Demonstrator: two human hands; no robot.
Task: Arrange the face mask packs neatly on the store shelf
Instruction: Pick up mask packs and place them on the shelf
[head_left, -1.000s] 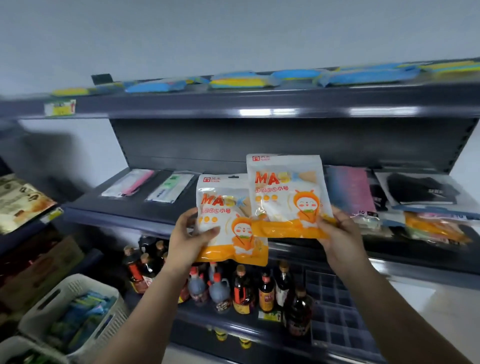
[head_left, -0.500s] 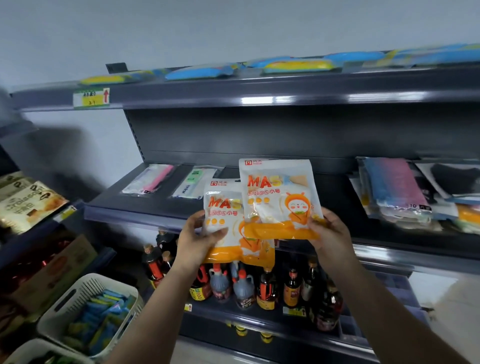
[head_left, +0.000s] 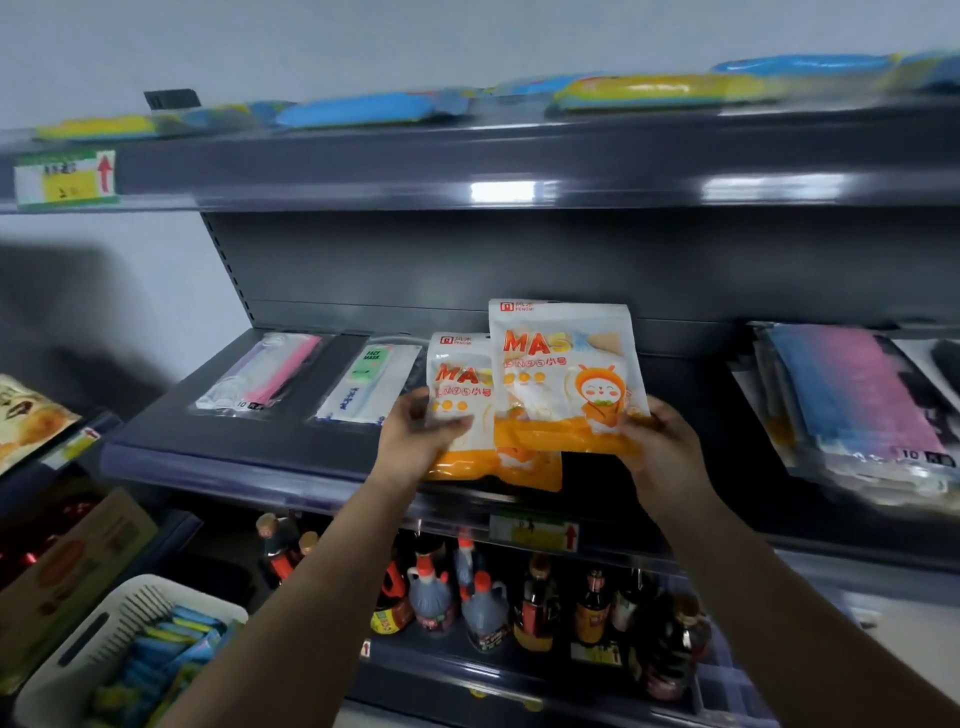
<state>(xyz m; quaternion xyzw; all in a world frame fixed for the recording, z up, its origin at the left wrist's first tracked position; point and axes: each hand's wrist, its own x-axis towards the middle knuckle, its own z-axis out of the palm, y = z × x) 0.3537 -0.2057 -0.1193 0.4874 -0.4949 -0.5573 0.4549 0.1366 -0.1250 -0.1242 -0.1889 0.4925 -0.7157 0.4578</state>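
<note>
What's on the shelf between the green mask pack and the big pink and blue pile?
The head view shows two orange mask packs there, held by the left hand and right hand. Right of them, the shelf looks bare.

I've got bare dark shelf (head_left: 291, 441) under my hands, an open lane running back to the rear panel (head_left: 519, 270). On the left, the pink mask pack (head_left: 265, 376) and the green-labelled mask pack (head_left: 371, 382) lie flat, a narrow strip between them. On the right, a wide bare stretch, then the blue-pink mask stack (head_left: 857, 400) blocks that end. Overhead, the upper shelf (head_left: 519, 166) caps my headroom. The two orange mask packs (head_left: 561, 379) fill the middle, overlapping, the left one's bottom edge over the shelf's front lip.
</note>
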